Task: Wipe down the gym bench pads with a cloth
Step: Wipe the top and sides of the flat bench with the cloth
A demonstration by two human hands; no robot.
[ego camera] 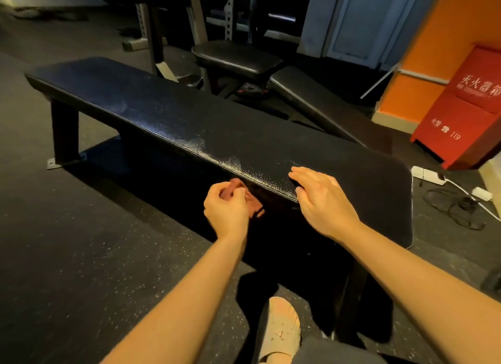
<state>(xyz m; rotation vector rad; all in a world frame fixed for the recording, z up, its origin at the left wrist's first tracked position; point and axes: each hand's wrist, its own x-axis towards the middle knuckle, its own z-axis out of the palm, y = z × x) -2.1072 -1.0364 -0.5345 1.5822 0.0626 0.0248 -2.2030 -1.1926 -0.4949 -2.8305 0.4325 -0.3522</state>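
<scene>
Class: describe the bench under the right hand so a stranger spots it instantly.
From the red cabinet, look left: a long black bench, the right hand on its near edge. Unlike the angled bench behind, its pad is one level slab.

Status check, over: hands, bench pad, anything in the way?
Right hand flat on near edge of bench pad. Left hand curled at pad's side, reddish patch there, cloth unconfirmed. Nothing seen lying on pad.
</scene>
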